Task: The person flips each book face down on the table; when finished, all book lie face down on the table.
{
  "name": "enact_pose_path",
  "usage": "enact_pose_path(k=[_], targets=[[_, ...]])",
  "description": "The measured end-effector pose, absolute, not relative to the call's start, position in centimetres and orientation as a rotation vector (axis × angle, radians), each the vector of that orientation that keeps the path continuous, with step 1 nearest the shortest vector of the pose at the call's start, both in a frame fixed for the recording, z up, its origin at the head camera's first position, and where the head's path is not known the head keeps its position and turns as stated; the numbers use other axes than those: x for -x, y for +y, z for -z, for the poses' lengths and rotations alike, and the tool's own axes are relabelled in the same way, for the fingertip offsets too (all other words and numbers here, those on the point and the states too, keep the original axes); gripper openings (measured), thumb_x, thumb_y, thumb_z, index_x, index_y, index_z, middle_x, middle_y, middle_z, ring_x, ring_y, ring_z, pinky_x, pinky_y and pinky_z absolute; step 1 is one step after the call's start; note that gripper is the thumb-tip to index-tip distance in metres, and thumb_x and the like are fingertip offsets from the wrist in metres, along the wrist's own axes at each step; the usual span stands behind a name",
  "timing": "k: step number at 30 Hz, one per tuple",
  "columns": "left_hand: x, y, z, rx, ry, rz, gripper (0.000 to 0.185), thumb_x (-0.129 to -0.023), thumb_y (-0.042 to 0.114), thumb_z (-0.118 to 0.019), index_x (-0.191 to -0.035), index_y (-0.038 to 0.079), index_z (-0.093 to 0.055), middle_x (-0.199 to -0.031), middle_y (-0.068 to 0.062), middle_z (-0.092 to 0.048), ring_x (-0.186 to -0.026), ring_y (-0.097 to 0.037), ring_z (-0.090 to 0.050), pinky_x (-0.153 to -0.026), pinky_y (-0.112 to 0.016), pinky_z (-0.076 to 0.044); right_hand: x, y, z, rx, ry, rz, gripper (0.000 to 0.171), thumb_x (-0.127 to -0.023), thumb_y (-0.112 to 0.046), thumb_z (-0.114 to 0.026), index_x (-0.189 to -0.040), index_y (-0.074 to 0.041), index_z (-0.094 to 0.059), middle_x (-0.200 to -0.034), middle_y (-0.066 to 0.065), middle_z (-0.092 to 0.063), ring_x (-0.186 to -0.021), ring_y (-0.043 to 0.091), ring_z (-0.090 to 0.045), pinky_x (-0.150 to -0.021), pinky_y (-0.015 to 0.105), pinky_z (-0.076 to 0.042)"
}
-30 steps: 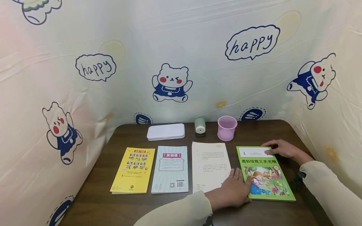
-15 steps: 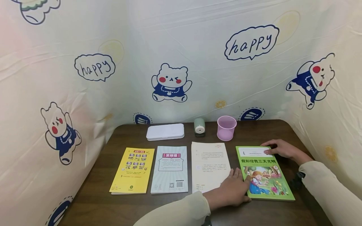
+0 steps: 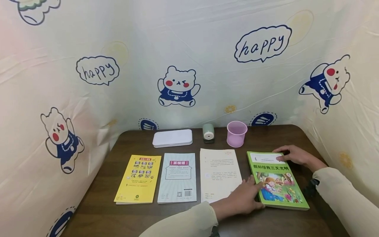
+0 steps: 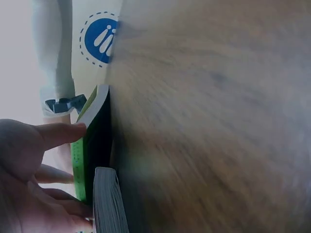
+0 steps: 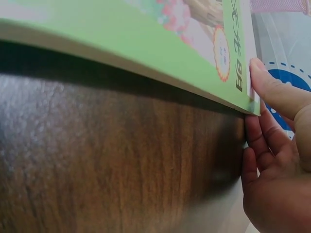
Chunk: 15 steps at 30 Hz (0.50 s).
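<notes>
A green picture book [image 3: 276, 181] lies at the right end of a row of books on the dark wooden table [image 3: 266, 223]. My left hand [image 3: 242, 197] holds its lower left edge, thumb on the cover. In the left wrist view the thumb of that left hand [image 4: 29, 160] sits on the green book [image 4: 90, 145] and its fingers curl at the edge below. My right hand [image 3: 293, 154] pinches the far right corner. In the right wrist view the right hand [image 5: 277, 160] has its thumb on top and its fingers under the green book [image 5: 146, 34], which is raised off the wood.
Left of the green book lie a white-covered book [image 3: 219, 172], a teal book [image 3: 177, 177] and a yellow book [image 3: 138, 178]. At the back stand a white flat case [image 3: 172, 137], a small green sharpener [image 3: 208, 133] and a pink cup [image 3: 236, 134]. Printed cloth walls the table on three sides.
My left hand has slid a little further onto the green book's left edge, and the book has lifted slightly. My right hand has hardly moved.
</notes>
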State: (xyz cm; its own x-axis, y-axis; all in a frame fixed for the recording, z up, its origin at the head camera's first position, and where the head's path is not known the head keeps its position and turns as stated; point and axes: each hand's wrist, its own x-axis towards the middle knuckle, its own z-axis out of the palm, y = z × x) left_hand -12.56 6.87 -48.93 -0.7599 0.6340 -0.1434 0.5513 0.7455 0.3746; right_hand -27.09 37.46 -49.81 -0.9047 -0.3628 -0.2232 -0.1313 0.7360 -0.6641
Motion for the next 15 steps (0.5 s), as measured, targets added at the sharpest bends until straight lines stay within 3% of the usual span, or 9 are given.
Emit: enact_pose_path(k=[6,15], targets=[[12.72,6.73,48.67,-0.912,2.659,-0.665,0.077,-0.092,0.047,-0.077,-0.157,0.023,-0.044,-0.165,-0.019,-0.032,-0.141,-0.021,-0.049,-0.105,-0.023,-0.048,27.00,37.42,49.60,0.375,2.595,0.961,0.048,-0.097,-0.027,-0.073,-0.132,0.005,-0.065,-0.126,0.026,-0.065,-0.110,0.038,-0.056,-0.096,0.062,-0.045],[12.86,6.25,48.75,-0.853,2.587,-1.075,0.079,-0.091,0.039,-0.080,-0.158,0.018,-0.043,-0.167,-0.015,-0.027,-0.147,-0.021,-0.040,-0.112,-0.026,-0.043,26.83,37.07,49.52,0.384,2.601,0.967,0.048,-0.099,-0.028,-0.070,-0.134,0.004,-0.063,-0.123,0.021,-0.067,-0.109,0.034,-0.057,-0.095,0.053,-0.047]])
